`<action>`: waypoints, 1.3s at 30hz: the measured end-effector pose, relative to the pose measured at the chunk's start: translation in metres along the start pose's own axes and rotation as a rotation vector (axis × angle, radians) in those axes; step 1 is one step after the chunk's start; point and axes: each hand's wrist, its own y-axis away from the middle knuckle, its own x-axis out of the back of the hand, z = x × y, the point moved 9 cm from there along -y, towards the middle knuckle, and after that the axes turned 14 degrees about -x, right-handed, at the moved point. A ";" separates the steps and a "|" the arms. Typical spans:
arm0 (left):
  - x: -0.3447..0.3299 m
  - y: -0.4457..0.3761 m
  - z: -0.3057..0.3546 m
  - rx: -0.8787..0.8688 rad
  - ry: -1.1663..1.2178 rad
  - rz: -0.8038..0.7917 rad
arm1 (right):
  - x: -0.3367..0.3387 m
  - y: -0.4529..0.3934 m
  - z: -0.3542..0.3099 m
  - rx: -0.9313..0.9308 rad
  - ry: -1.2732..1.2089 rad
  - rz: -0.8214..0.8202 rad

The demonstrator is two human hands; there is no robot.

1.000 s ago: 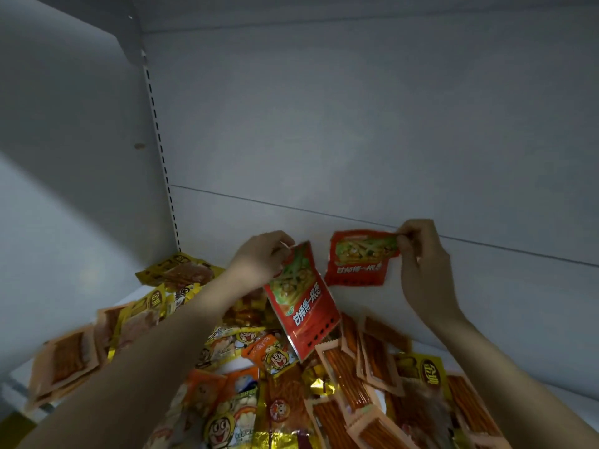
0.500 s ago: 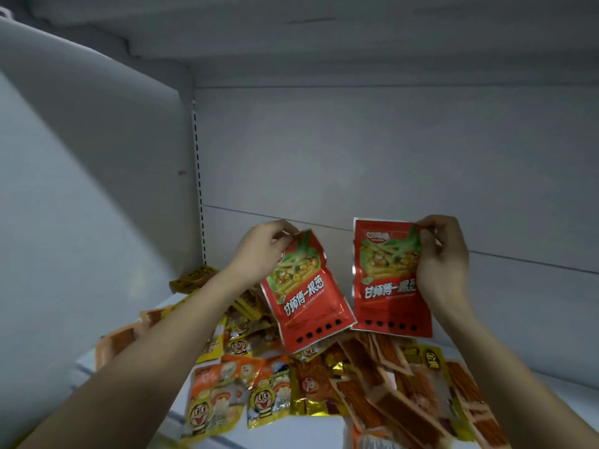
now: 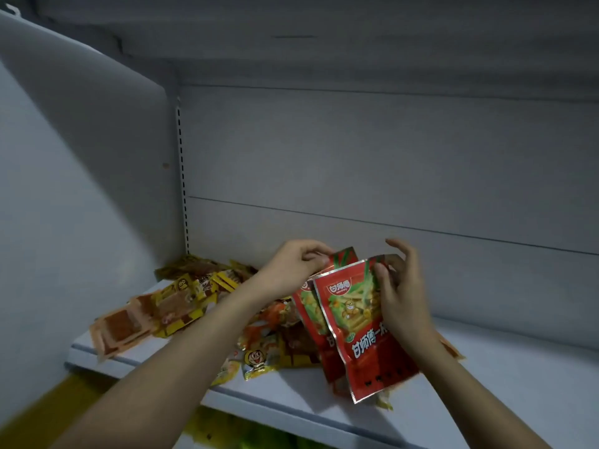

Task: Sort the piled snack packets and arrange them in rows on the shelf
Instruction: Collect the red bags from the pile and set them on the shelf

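Note:
Two matching red snack packets hang upright over the shelf [image 3: 505,380], one overlapping the other. My left hand [image 3: 291,270] pinches the top corner of the rear red packet [image 3: 309,306]. My right hand [image 3: 402,296] holds the front red packet [image 3: 359,335] by its top right edge, thumb on the face, with the upper fingers spread loose. Under and to the left of both lies a pile of mixed packets [image 3: 194,303]: yellow, orange and clear ones with brown strips. The packets and my right forearm hide part of the pile.
The white shelf is boxed in by a side panel [image 3: 81,205] at left and a back wall [image 3: 389,163] behind. Another shelf forms a ceiling [image 3: 324,27] above. Bare shelf surface stretches to the right of the pile. Below the front edge, green and yellow goods show dimly.
Both hands came together, so the right packet now overlaps the front of the left one. They also dropped lower toward the shelf, and the view tilted up and back.

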 end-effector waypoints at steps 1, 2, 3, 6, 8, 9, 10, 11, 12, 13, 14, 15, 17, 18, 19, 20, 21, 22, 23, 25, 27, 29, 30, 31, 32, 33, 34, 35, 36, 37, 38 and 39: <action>-0.006 -0.001 0.007 -0.007 0.025 -0.012 | 0.005 0.002 0.001 -0.008 -0.013 0.010; -0.012 -0.002 0.015 -0.015 0.042 -0.019 | 0.010 0.004 0.003 -0.022 -0.028 0.014; -0.017 -0.003 0.023 -0.025 0.046 -0.025 | 0.016 0.006 0.007 -0.043 -0.041 0.012; -0.038 -0.007 0.043 -0.030 0.012 -0.046 | 0.031 0.017 0.017 -0.121 -0.053 -0.029; -0.059 -0.008 0.054 -0.020 0.039 -0.069 | 0.051 0.026 0.023 -0.140 -0.074 -0.032; -0.071 -0.009 0.059 -0.012 0.083 -0.069 | 0.065 0.030 0.027 -0.146 -0.084 -0.017; -0.084 -0.008 0.063 0.006 0.154 -0.044 | 0.081 0.035 0.031 -0.160 -0.100 0.002; -0.097 -0.007 0.065 0.036 0.253 0.001 | 0.098 0.039 0.036 -0.181 -0.121 0.024; -0.114 -0.006 0.064 0.079 0.385 0.047 | 0.117 0.043 0.041 -0.205 -0.142 0.050; -0.136 -0.002 0.061 0.127 0.525 0.067 | 0.138 0.046 0.048 -0.231 -0.150 0.085; -0.164 0.003 0.059 0.175 0.644 0.053 | 0.159 0.050 0.055 -0.257 -0.146 0.127; -0.195 0.009 0.057 0.207 0.704 0.011 | 0.179 0.052 0.064 -0.279 -0.135 0.171; -0.254 0.027 0.058 0.248 0.720 -0.081 | 0.217 0.057 0.080 -0.319 -0.107 0.245; -0.280 0.037 0.059 0.271 0.689 -0.110 | 0.233 0.059 0.086 -0.337 -0.102 0.270; -0.301 0.045 0.058 0.291 0.639 -0.122 | 0.248 0.062 0.094 -0.352 -0.093 0.289; -0.319 0.052 0.058 0.301 0.605 -0.118 | 0.260 0.065 0.098 -0.364 -0.082 0.296; -0.334 0.055 0.058 0.298 0.592 -0.105 | 0.271 0.067 0.104 -0.370 -0.066 0.292; -0.346 0.056 0.056 0.292 0.589 -0.079 | 0.279 0.070 0.108 -0.373 -0.057 0.280; -0.355 0.054 0.056 0.285 0.587 -0.047 | 0.286 0.073 0.114 -0.376 -0.046 0.264; -0.367 0.051 0.054 0.282 0.575 0.042 | 0.298 0.081 0.127 -0.393 -0.009 0.230; -0.375 0.047 0.049 0.282 0.569 0.152 | 0.302 0.092 0.147 -0.443 0.020 0.154; -0.383 0.042 0.044 0.289 0.550 0.231 | 0.297 0.104 0.170 -0.482 0.000 0.018; -0.389 0.040 0.041 0.296 0.533 0.245 | 0.295 0.109 0.178 -0.490 -0.012 -0.043; -0.394 0.037 0.039 0.303 0.509 0.241 | 0.296 0.112 0.188 -0.496 -0.016 -0.078; -0.399 0.033 0.036 0.307 0.484 0.229 | 0.299 0.112 0.195 -0.505 -0.026 -0.084; -0.403 0.029 0.032 0.309 0.472 0.220 | 0.304 0.111 0.201 -0.520 -0.038 -0.066; -0.405 0.026 0.027 0.311 0.467 0.215 | 0.310 0.107 0.206 -0.532 -0.049 -0.044; -0.403 0.023 0.022 0.310 0.462 0.221 | 0.315 0.102 0.210 -0.533 -0.043 -0.023; -0.399 0.021 0.017 0.303 0.455 0.229 | 0.320 0.096 0.215 -0.528 -0.025 -0.001; -0.395 0.020 0.009 0.303 0.466 0.246 | 0.326 0.091 0.221 -0.525 -0.018 0.034; -0.391 0.021 -0.001 0.318 0.494 0.277 | 0.332 0.086 0.226 -0.533 -0.034 0.087; -0.386 0.022 -0.011 0.339 0.533 0.320 | 0.338 0.082 0.231 -0.545 -0.057 0.145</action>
